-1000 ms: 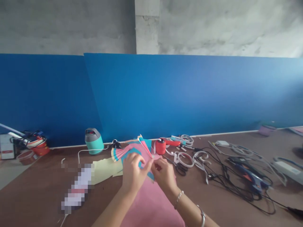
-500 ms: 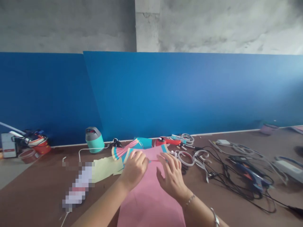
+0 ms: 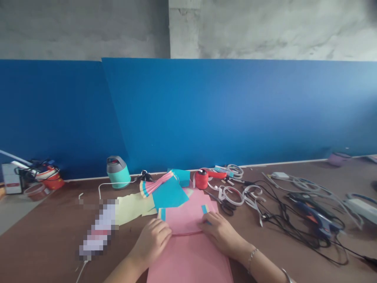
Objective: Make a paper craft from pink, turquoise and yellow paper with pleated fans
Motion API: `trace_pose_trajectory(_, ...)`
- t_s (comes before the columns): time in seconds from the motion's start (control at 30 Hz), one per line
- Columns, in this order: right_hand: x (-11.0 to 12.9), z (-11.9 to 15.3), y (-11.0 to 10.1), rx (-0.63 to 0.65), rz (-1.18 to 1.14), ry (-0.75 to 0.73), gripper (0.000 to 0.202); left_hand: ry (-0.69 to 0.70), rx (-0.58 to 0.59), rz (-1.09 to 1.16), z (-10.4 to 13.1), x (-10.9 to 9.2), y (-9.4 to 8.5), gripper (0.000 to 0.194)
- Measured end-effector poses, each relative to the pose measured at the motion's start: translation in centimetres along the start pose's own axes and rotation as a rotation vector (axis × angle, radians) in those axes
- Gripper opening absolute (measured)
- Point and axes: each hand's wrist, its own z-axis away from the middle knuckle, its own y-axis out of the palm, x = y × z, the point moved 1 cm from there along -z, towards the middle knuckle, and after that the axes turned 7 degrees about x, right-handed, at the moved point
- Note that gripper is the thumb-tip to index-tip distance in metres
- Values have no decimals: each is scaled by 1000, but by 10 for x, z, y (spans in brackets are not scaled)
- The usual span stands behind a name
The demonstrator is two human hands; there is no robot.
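A pink paper sheet lies on the table in front of me. Its far end is folded into a strip with blue and cream bands at both ends. My left hand is closed at the strip's left end, fingers bent over the near fold. At the right end, my right hand is closed too, its fingertips on the folded paper beside the blue band. Both thumbs are mostly hidden. Beyond the strip lie more pink paper, blue paper, pale yellow paper and a pleated paper fan.
Scissors and a red spool of thread lie past my right hand. Tangled cables and a blue glue gun spread rightward. A teal-and-grey container stands at the back left, before the blue partition.
Both hands have come down and nearer to me, now at the two ends of the folded strip. The strip lies lower, uncovering the blue paper, red spool and scissors behind it.
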Motion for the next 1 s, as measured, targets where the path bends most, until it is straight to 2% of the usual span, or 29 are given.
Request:
trace_pose_trajectory(0.17, -14, 2, 1, -26, -316, 59, 27, -84, 34, 142, 7, 7, -5, 18)
trace_pose_trajectory(0.33, -23, 3, -2, 32, -424, 121, 24, -293, 146, 333, 5, 12, -15, 15)
trace_pose_trajectory(0.53, -29, 2, -3, 30, -565, 364, 14, -466, 175, 324, 0, 17, -19, 18)
trace_pose_trajectory(0.7, -33, 0, 2, 26, -534, 365, 28, -491, 159, 298, 0, 24, -10, 19)
trace_pose_trajectory(0.83, -32, -2, 4, -24, -463, 424, 32, -497, 149, 265, -2, 26, -8, 25)
trace_pose_trajectory(1.0, -31, -6, 4, -4, -409, 465, 34, -542, 178, 209, -3, 25, -7, 24)
